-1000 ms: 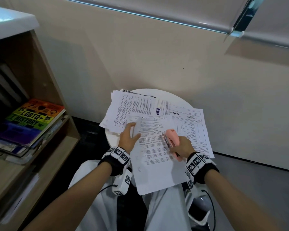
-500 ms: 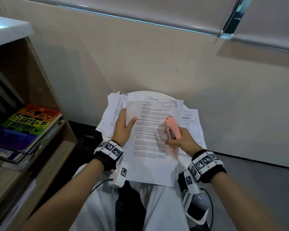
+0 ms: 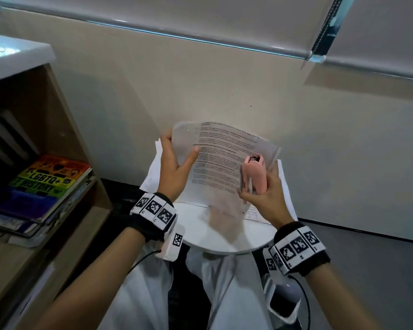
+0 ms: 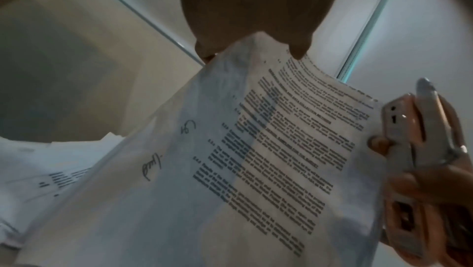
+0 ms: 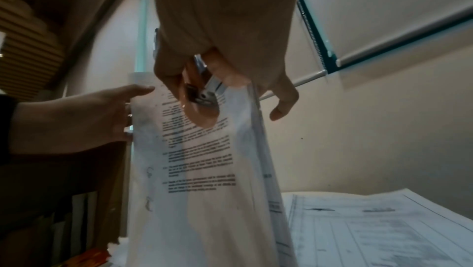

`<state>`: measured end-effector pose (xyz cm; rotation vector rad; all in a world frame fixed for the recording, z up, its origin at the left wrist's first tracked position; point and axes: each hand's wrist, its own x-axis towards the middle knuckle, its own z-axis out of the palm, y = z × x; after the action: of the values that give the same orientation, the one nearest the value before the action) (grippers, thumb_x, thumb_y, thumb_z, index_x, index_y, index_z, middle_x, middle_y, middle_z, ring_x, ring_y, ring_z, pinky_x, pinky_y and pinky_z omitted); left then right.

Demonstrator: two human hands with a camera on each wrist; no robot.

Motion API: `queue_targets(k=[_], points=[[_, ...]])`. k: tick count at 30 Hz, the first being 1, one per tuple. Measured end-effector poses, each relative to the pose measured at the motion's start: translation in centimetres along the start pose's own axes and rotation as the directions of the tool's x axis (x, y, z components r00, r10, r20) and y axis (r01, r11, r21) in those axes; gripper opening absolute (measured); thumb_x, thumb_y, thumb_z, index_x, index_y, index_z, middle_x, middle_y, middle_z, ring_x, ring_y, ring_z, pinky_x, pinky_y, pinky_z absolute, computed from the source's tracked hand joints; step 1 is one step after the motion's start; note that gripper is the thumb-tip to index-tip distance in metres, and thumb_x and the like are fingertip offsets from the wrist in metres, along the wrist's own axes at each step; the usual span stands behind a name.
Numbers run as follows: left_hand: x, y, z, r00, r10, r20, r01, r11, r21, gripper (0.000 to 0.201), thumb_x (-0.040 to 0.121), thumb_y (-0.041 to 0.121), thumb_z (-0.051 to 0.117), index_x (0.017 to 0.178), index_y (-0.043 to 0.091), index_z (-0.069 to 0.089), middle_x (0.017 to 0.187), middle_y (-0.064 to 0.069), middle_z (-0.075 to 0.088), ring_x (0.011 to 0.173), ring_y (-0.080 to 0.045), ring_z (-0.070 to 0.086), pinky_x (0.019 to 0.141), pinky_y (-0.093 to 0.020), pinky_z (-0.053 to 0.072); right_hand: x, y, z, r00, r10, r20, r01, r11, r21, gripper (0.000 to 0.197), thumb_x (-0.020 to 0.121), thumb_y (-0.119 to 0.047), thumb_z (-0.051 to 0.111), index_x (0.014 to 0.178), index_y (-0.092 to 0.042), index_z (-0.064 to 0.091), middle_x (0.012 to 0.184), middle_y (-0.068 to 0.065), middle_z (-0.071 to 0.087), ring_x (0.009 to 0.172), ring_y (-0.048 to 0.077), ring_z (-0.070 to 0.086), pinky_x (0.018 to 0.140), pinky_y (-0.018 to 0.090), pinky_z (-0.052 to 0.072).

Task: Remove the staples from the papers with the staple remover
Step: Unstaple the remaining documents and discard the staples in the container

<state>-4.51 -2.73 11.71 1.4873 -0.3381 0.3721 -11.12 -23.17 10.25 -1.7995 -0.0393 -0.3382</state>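
Observation:
A printed set of papers [image 3: 219,167] stands nearly upright above the small round white table [image 3: 215,236]. My left hand [image 3: 174,167] pinches its left edge, thumb in front and fingers behind. My right hand [image 3: 262,196] grips the pink staple remover [image 3: 254,173] and also holds the right edge of the papers. In the left wrist view the papers [image 4: 256,160] sag toward the camera, with the staple remover [image 4: 409,150] at their right side. The right wrist view shows the staple remover [image 5: 199,101] in my fingers in front of the papers [image 5: 199,170]. No staple is visible.
More loose papers [image 5: 371,229] lie on the table behind and to the right. A wooden shelf [image 3: 45,210] with a stack of books [image 3: 50,179] stands at the left. The wall is close behind the table. My legs are under the table's near edge.
Both hands have lifted the papers off the table from flat to nearly upright. The staple remover rose with my right hand. The view has shifted toward the table.

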Motion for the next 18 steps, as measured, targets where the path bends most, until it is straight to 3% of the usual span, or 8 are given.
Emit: queue_targets(k=[3, 6, 8, 10, 13, 16, 18], points=[[0.6, -0.7, -0.2, 0.993, -0.12, 0.023, 0.12, 0.992, -0.04, 0.03, 0.093, 0.005, 0.053, 0.114, 0.016, 0.034, 0.119, -0.005, 0.053, 0.108, -0.014, 0.057, 0.094, -0.03, 0.049, 0.2, -0.1, -1.0, 1.0, -0.02, 0.024, 0.02, 1.0, 0.006, 0.059, 0.067, 0.013, 0.076, 0.1, -0.031, 0.053, 0.116, 0.017, 0.051, 0.096, 0.018, 0.063, 0.071, 0.018, 0.056], [1.5, -0.6, 0.1, 0.976, -0.214, 0.036, 0.216, 0.973, -0.076, 0.023, 0.093, 0.002, 0.045, 0.111, 0.015, 0.04, 0.113, -0.003, 0.057, 0.106, -0.019, 0.057, 0.095, -0.036, 0.049, 1.0, -0.5, -1.5, 0.996, 0.041, 0.074, -0.043, 0.999, 0.023, 0.053, 0.07, 0.011, 0.075, 0.114, -0.011, 0.053, 0.11, 0.017, 0.061, 0.094, 0.016, 0.066, 0.079, 0.028, 0.059], [1.9, -0.2, 0.6, 0.973, -0.221, 0.071, 0.225, 0.973, -0.051, 0.013, 0.097, 0.006, 0.039, 0.108, 0.013, 0.04, 0.102, 0.002, 0.056, 0.095, -0.013, 0.057, 0.087, -0.033, 0.05, 1.5, -0.6, -1.1, 0.993, 0.064, 0.095, -0.061, 0.998, -0.032, 0.049, 0.07, 0.009, 0.077, 0.106, -0.018, 0.058, 0.105, 0.012, 0.063, 0.091, 0.019, 0.065, 0.075, 0.021, 0.057], [2.2, 0.1, 1.0, 0.979, -0.19, 0.08, 0.193, 0.981, -0.029, 0.005, 0.1, 0.012, 0.036, 0.105, 0.012, 0.037, 0.095, 0.005, 0.054, 0.084, -0.006, 0.057, 0.077, -0.025, 0.051, 2.0, -0.6, -0.8, 0.996, 0.067, 0.054, -0.062, 0.995, -0.078, 0.043, 0.07, 0.006, 0.078, 0.102, -0.015, 0.059, 0.102, 0.014, 0.063, 0.087, 0.021, 0.063, 0.07, 0.017, 0.055], [2.3, 0.3, 0.5, 0.991, -0.122, 0.061, 0.124, 0.992, -0.019, 0.004, 0.101, 0.014, 0.036, 0.103, 0.013, 0.033, 0.094, 0.005, 0.054, 0.077, 0.002, 0.058, 0.071, -0.019, 0.053, 2.6, -0.3, -1.0, 0.996, 0.079, -0.033, -0.081, 0.996, -0.044, 0.053, 0.068, 0.001, 0.08, 0.114, -0.006, 0.055, 0.109, 0.017, 0.062, 0.097, 0.026, 0.064, 0.08, 0.033, 0.058], [1.4, -0.7, 0.2, 0.986, -0.137, 0.098, 0.136, 0.991, 0.018, 0.011, 0.1, 0.013, 0.04, 0.105, 0.014, 0.031, 0.101, 0.0, 0.051, 0.089, -0.013, 0.057, 0.082, -0.037, 0.054, 2.4, 0.1, -1.1, 0.995, 0.1, -0.013, -0.1, 0.994, -0.051, 0.048, 0.068, 0.001, 0.081, 0.108, -0.011, 0.056, 0.11, 0.02, 0.062, 0.101, 0.031, 0.064, 0.084, 0.043, 0.057], [0.9, -1.6, 0.4, 0.977, -0.188, 0.105, 0.186, 0.982, 0.024, 0.012, 0.099, 0.011, 0.04, 0.106, 0.015, 0.031, 0.105, -0.002, 0.052, 0.094, -0.019, 0.057, 0.088, -0.046, 0.052, 2.0, 0.3, -0.7, 0.994, 0.101, 0.032, -0.097, 0.991, -0.096, 0.045, 0.067, 0.001, 0.081, 0.098, -0.023, 0.059, 0.109, 0.021, 0.062, 0.099, 0.033, 0.064, 0.082, 0.043, 0.058]])
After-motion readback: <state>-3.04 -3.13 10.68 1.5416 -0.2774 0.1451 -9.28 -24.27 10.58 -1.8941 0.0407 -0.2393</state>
